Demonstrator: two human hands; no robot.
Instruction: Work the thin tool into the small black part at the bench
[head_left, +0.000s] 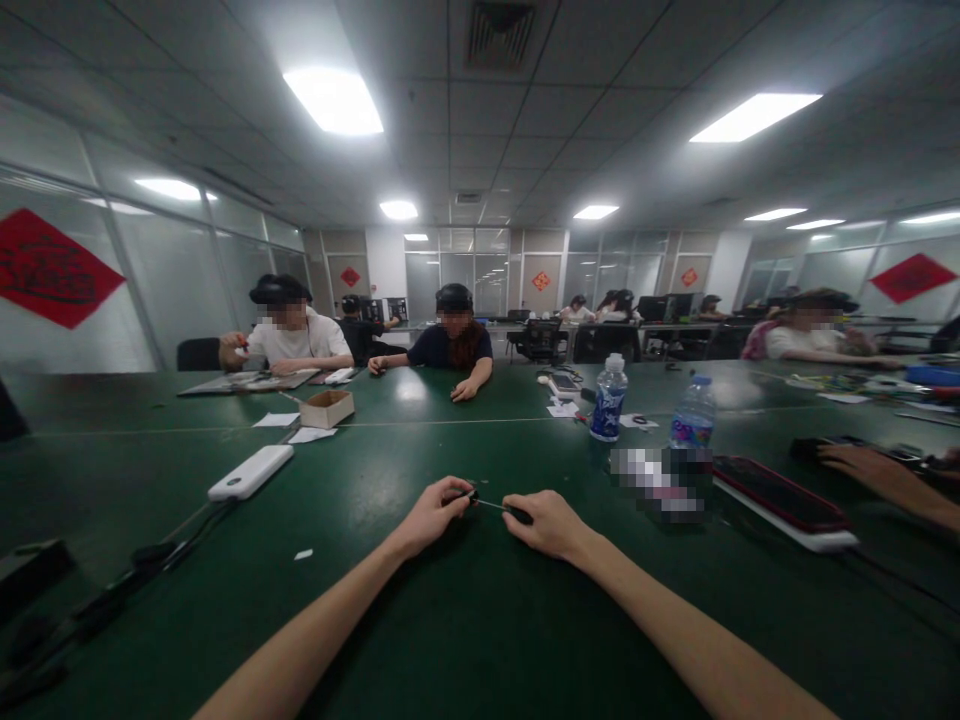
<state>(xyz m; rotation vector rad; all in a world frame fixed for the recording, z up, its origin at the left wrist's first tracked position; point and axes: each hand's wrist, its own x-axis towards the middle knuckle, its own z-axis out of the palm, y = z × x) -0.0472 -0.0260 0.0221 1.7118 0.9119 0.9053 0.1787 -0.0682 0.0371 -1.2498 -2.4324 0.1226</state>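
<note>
Left hand is pinching a small dark object; right hand is gripping a black-handled tool, its thin shaft pointing toward that object. Green counter is bearing: white oblong device, open box, blue-labelled bottle, blue-capped bottle, red-edged phone.

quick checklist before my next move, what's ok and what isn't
1. Tool grip: ok, the right hand holds the thin-shafted tool by its black handle.
2. Part grip: ok, the left hand pinches a small dark part in its fingers.
3. Tool tip seated in the part: cannot tell, too small to see; the shaft points toward it.
4. Bottles clear of the hands: ok, the blue-labelled bottle and blue-capped bottle stand upright, well apart from them.
5. Table free of scraps: not ok, a small white scrap lies left of the left hand.
</note>
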